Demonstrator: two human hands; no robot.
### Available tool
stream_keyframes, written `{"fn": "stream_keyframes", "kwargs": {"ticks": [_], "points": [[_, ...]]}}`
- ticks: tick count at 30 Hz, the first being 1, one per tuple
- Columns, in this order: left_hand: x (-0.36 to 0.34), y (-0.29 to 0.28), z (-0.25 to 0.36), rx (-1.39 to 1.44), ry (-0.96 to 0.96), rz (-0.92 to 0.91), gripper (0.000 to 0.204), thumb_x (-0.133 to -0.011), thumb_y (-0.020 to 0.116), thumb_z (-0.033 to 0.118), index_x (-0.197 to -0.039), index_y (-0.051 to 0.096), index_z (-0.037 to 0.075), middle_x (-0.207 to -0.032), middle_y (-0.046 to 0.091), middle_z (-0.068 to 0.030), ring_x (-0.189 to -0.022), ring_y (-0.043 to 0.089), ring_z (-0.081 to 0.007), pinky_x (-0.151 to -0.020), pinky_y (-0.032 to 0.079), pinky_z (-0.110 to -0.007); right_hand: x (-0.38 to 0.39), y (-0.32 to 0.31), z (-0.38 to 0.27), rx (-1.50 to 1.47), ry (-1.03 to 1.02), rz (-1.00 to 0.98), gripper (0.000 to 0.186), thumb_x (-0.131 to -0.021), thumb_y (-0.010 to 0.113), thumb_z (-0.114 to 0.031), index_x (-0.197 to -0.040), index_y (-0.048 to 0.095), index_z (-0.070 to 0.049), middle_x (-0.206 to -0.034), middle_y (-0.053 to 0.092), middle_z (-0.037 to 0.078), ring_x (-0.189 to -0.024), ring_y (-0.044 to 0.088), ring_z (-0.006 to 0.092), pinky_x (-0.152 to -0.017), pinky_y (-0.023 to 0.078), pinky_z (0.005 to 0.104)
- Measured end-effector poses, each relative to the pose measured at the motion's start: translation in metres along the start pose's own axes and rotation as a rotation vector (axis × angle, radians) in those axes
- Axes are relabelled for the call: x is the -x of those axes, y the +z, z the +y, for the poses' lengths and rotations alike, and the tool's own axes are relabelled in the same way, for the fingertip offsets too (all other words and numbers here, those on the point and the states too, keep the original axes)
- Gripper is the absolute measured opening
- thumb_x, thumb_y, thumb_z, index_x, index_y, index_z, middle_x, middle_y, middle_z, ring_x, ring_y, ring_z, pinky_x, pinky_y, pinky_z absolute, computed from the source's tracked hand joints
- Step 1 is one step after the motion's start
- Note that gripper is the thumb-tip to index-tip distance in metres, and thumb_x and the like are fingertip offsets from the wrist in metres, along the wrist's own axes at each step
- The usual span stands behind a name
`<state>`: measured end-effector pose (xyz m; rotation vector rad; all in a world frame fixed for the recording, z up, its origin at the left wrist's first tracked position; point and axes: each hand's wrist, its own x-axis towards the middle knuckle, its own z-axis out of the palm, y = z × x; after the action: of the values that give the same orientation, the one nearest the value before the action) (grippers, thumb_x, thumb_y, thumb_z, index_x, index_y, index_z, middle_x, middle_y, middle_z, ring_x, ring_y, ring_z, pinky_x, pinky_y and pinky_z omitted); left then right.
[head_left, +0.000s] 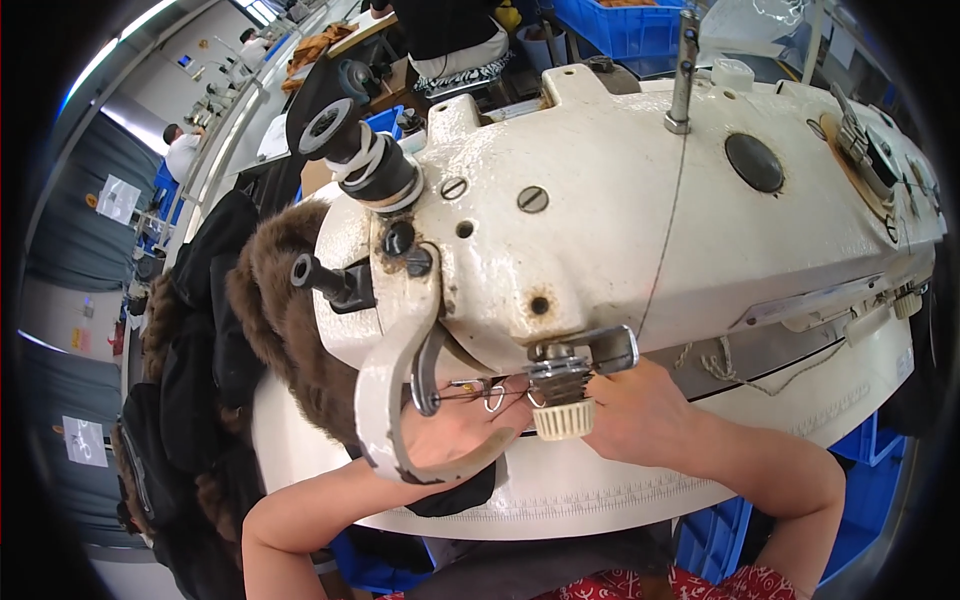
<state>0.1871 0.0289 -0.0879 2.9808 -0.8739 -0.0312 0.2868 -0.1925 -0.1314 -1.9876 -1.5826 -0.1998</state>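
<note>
A white sewing machine (pixel 600 200) with worn paint fills the middle of the view. My left hand (pixel 460 430) is at its near left end, behind the curved metal lever (pixel 378 430); the lever and other machine parts cover most of its fingers. Below that wrist a piece of black fabric (pixel 455 495) hangs over the table's edge. Just right of the ribbed cream tension knob (pixel 563 420), my right hand (pixel 640 415) is closed with bent fingers; whatever they grip is hidden. Brown fur (pixel 290 300) lies against the machine's left end.
The white worktable (pixel 640 500) has a ruler scale along its near edge. Dark fur-trimmed garments (pixel 190 400) are heaped on the left. Blue bins (pixel 715 535) stand under the table, another blue bin (pixel 625 30) behind. A thread (pixel 665 240) runs from the upright post (pixel 684 70).
</note>
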Motion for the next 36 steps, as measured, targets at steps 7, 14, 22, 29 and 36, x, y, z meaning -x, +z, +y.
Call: {"fn": "stream_keyframes", "kwargs": {"ticks": [7, 14, 22, 29, 36], "points": [[-0.003, 0.008, 0.008, 0.01, -0.084, 0.118, 0.056, -0.079, 0.059, 0.011, -0.134, 0.054, 0.02, -0.124, 0.06, -0.0063, -0.099, 0.061, -0.0198, -0.084, 0.054, -0.037, 0.002, 0.0, 0.003, 0.093, -0.012, -0.096, 0.019, -0.071, 0.063, -0.013, -0.087, 0.062, -0.004, -0.101, 0.064, 0.008, -0.075, 0.057, 0.0204, -0.063, 0.049, 0.0307], [-0.008, 0.006, 0.007, 0.218, -0.104, 0.069, 0.045, -0.081, 0.057, 0.013, -0.126, 0.056, 0.011, -0.115, 0.062, -0.0125, -0.102, 0.061, -0.0305, -0.088, 0.05, -0.042, 0.002, 0.005, 0.006, 0.161, -0.058, -0.004, 0.014, -0.065, 0.064, -0.012, -0.076, 0.061, -0.004, -0.087, 0.059, 0.006, -0.072, 0.055, 0.0186, -0.059, 0.048, 0.0295], [-0.011, 0.002, 0.008, 0.094, -0.09, 0.123, 0.023, -0.064, 0.061, 0.01, -0.083, 0.068, -0.001, -0.094, 0.064, -0.0132, -0.094, 0.06, -0.0279, -0.092, 0.044, -0.039, 0.0, 0.006, 0.001, 0.213, -0.028, -0.04, 0.008, -0.059, 0.063, -0.009, -0.062, 0.056, -0.007, -0.075, 0.051, 0.004, -0.067, 0.053, 0.0183, -0.057, 0.048, 0.0302], [-0.017, -0.014, 0.013, 0.142, -0.2, 0.109, 0.026, -0.081, 0.06, 0.009, -0.107, 0.064, 0.008, -0.106, 0.066, -0.0073, -0.1, 0.062, -0.0276, -0.082, 0.052, -0.043, -0.004, 0.005, 0.0, 0.214, -0.032, 0.018, 0.015, -0.067, 0.065, -0.009, -0.08, 0.064, -0.003, -0.087, 0.06, 0.004, -0.07, 0.056, 0.0172, -0.056, 0.049, 0.0283], [-0.019, -0.01, 0.016, -0.01, -0.163, 0.128, 0.021, -0.083, 0.064, 0.015, -0.102, 0.065, 0.007, -0.107, 0.068, -0.0065, -0.085, 0.065, -0.0236, -0.07, 0.054, -0.038, 0.0, 0.003, 0.002, 0.196, -0.004, -0.037, 0.024, -0.07, 0.065, -0.01, -0.092, 0.063, -0.002, -0.107, 0.066, 0.008, -0.074, 0.06, 0.0175, -0.059, 0.05, 0.0285]]}}
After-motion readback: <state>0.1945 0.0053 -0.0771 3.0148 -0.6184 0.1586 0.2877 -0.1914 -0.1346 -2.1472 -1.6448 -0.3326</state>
